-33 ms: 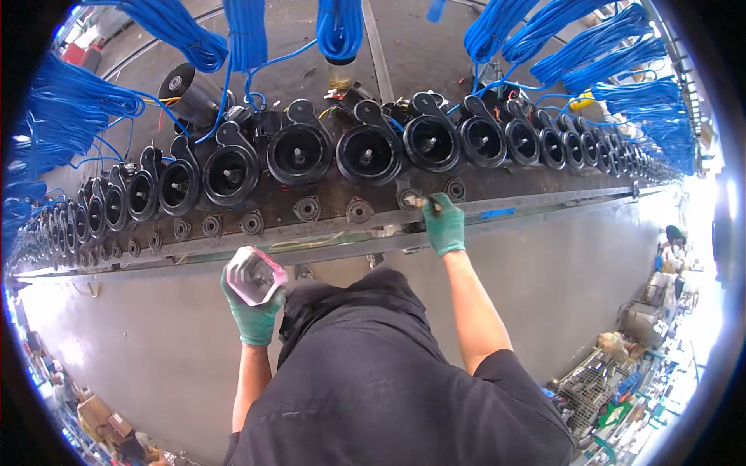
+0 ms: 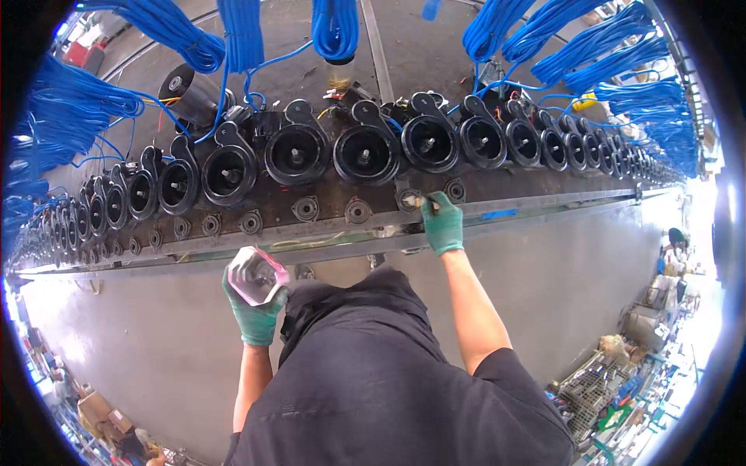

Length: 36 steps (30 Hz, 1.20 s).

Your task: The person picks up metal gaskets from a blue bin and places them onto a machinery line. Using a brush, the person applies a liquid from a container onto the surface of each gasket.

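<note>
My left hand (image 2: 255, 317), in a green glove, is closed around a clear, many-sided plastic tub (image 2: 259, 278) with a pink tint along its rim. The tub is tilted so that its opening faces up. My right hand (image 2: 444, 224), gloved the same way, grips a small brush (image 2: 426, 202) whose pale tip is at a round black flange (image 2: 409, 199) near the bench's front edge. Another flange (image 2: 454, 190) lies just beyond my right fingers. More flanges, such as one (image 2: 358, 210) to the left, follow the same edge.
Behind the flanges stands a long row of black round housings (image 2: 367, 154) on the dark bench (image 2: 326, 194). Bundles of blue cable (image 2: 336, 31) hang or lie beyond them. A dark cylinder (image 2: 190, 95) rests at the back left. Crates (image 2: 594, 384) and cartons (image 2: 95, 408) are on the floor behind me.
</note>
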Tool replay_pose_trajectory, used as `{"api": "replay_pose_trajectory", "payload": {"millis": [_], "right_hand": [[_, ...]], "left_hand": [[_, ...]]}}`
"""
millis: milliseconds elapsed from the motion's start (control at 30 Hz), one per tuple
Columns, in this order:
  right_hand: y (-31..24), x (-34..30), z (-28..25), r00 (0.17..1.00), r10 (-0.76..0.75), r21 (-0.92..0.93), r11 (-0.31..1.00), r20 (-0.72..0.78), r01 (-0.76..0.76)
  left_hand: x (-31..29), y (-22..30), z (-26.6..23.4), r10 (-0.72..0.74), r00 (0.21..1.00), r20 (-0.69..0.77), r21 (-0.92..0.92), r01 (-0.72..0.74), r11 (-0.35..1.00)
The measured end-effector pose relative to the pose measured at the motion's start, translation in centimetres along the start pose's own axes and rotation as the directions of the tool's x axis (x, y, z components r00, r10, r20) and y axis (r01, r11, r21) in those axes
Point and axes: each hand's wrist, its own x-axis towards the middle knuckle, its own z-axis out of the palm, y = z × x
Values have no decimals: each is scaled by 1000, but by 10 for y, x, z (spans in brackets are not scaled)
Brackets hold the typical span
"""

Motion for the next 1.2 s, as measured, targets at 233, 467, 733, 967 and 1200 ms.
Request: {"api": "replay_pose_trajectory", "payload": {"millis": [233,467,733,967,1200], "right_hand": [[-4,24,-24,939,-52,50,998,339,37],[21,43,-51,986,-167,146,976,8,164],[73,52,-89,990,138,197,972,-23,-131],[73,64,-70,996,-17,-94,996,-90,9],[65,70,-65,1000,22,-96,995,19,-21]], "left_hand": [[-21,48,51,-99,991,-86,-79,92,993],[-34,80,77,-124,988,-91,-28,122,992],[-30,64,85,-46,999,18,4,45,999],[-9,68,84,38,987,157,120,-57,991],[-2,60,100,-86,961,264,-300,166,939]]}}
